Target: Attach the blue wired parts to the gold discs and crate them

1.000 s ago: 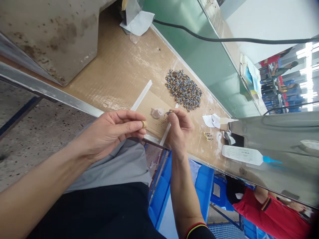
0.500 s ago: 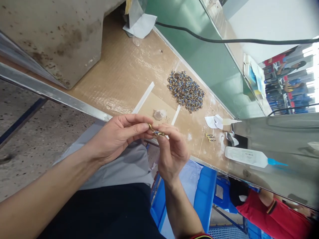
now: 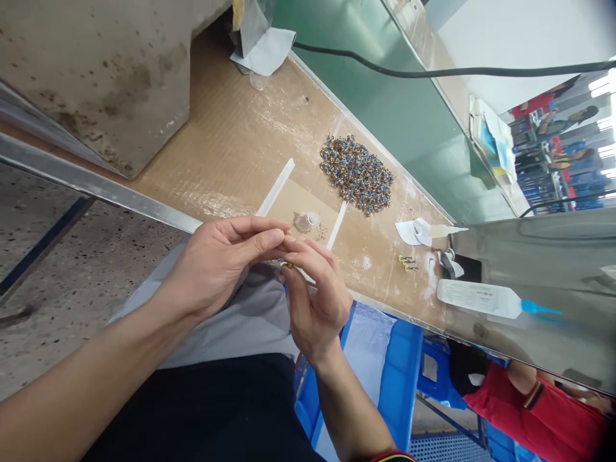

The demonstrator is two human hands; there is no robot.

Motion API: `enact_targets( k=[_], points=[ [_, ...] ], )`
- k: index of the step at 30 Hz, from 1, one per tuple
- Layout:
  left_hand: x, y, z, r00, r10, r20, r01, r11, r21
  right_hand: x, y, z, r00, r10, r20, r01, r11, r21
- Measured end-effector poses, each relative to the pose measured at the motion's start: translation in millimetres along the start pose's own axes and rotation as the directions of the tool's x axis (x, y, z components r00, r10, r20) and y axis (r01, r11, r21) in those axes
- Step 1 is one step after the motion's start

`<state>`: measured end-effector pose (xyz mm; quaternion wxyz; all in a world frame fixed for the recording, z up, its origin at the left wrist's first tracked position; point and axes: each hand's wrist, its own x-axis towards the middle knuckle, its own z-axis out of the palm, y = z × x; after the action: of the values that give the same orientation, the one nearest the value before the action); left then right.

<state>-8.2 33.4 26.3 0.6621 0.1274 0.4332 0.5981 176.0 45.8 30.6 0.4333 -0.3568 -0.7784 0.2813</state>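
Note:
My two hands meet just over the front edge of the workbench (image 3: 212,141). My right hand (image 3: 317,292) pinches a small brass-coloured part (image 3: 287,264) between thumb and fingers; most of it is hidden. The thumb and fingers of my left hand (image 3: 226,263) are pressed together, touching the right fingertips, and whatever they hold is out of sight. Beyond the hands, a small clear dish (image 3: 307,222) lies on a taped card, with tiny bits beside it. Farther back is a heap of small brass-and-blue parts (image 3: 357,174).
A few separate parts (image 3: 408,262) lie to the right, near a white bottle with a blue nozzle (image 3: 479,299) and a smaller dropper bottle (image 3: 443,231). A stained machine housing (image 3: 120,83) stands at left. Blue bins (image 3: 399,372) sit below; a co-worker in red (image 3: 539,404) is at lower right.
The brass-and-blue part, visible between both hands before, is now mostly covered by fingers. My right hand has shifted slightly left, and the fingertips have closed together.

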Motion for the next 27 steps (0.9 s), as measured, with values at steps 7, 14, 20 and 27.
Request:
enact_targets(
  k=[7, 14, 20, 27],
  points=[
    [13, 3, -10.8, 0.992, -0.067, 0.11, 0.086, 0.981, -0.176, 33, 42, -24, 0.974, 0.144, -0.176, -0.133, 0.989, 0.073],
    [15, -3, -9.1, 0.996, -0.003, 0.087, 0.018, 0.985, -0.172, 45, 88, -23, 0.985, 0.053, -0.165, -0.072, 0.992, -0.107],
    [15, -4, -4.4, 0.997, 0.01, 0.076, 0.004, 0.984, -0.18, 48, 92, -21, 0.984, -0.13, -0.118, 0.089, 0.949, -0.302],
    [14, -7, -6.6, 0.996, 0.01, 0.084, 0.005, 0.984, -0.179, 51, 94, -19, 0.97, -0.236, -0.053, 0.199, 0.905, -0.377]
  ],
)
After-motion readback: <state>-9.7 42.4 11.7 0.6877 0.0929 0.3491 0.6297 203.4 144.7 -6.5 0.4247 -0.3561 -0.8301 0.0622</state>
